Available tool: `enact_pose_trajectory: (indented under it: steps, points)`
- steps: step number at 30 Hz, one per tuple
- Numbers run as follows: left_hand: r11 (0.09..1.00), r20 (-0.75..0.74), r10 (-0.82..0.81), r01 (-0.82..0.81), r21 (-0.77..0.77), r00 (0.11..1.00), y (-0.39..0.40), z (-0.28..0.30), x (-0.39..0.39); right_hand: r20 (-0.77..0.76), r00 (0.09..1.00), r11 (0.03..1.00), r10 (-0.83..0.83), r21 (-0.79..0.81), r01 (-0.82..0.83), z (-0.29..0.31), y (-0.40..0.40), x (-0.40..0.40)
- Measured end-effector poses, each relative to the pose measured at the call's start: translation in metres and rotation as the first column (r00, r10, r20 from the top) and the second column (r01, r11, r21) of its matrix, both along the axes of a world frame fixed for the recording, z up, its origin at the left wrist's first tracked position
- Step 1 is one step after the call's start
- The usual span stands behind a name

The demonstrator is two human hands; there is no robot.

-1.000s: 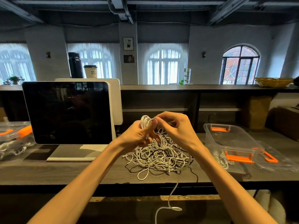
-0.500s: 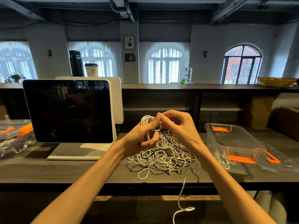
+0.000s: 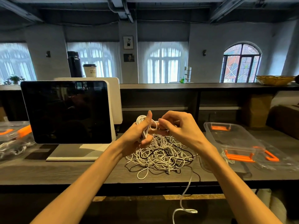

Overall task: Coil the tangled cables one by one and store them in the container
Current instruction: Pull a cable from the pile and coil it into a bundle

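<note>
A tangled heap of white and black cables [image 3: 161, 156] lies on the dark wooden counter in front of me. My left hand [image 3: 138, 136] grips a small coil of white cable [image 3: 141, 119] above the heap, thumb raised. Just to its right, my right hand [image 3: 179, 128] pinches the same cable's strand with curled fingers. The loose end of this white cable [image 3: 186, 201] hangs over the counter's front edge and curls below it. A clear plastic container [image 3: 233, 136] with orange clips stands open to the right, a bit of white cable [image 3: 227, 159] at its near corner.
A dark tablet screen on a white stand [image 3: 66, 112] sits left of the heap. At the far left, a clear box with orange clips [image 3: 13, 138] holds cables. The container's clear lid [image 3: 278, 159] lies at the right. A raised shelf [image 3: 194, 86] runs behind.
My hands have drawn slightly apart, and my left thumb now points up. The dangling cable end has shifted right and swung higher below the counter edge.
</note>
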State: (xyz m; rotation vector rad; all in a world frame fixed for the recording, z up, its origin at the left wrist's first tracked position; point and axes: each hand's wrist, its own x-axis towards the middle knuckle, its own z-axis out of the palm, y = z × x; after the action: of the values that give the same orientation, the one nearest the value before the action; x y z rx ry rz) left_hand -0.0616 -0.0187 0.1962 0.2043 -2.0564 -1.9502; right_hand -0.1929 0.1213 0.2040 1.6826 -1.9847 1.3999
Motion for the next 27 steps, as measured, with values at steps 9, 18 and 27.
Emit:
enact_pose_trajectory:
  steps: [9, 18, 27]
  points:
    - [0.985, -0.159, 0.047, -0.020, 0.169, 0.986, -0.007, 0.003, -0.008, -0.149, 0.966, 0.951, -0.213, 0.196, 0.240, -0.011, -0.004, -0.008]
    - [0.909, -0.125, 0.350, -0.304, 0.286, 0.928, -0.023, -0.003, -0.016, -0.015, 0.971, 0.876, 0.239, 0.434, -0.209, 0.000, -0.003, 0.013]
    - [0.805, -0.140, 0.231, -0.108, 0.583, 0.963, -0.015, 0.008, -0.017, -0.023, 0.974, 0.854, 0.225, 0.485, -0.186, -0.006, -0.015, 0.015]
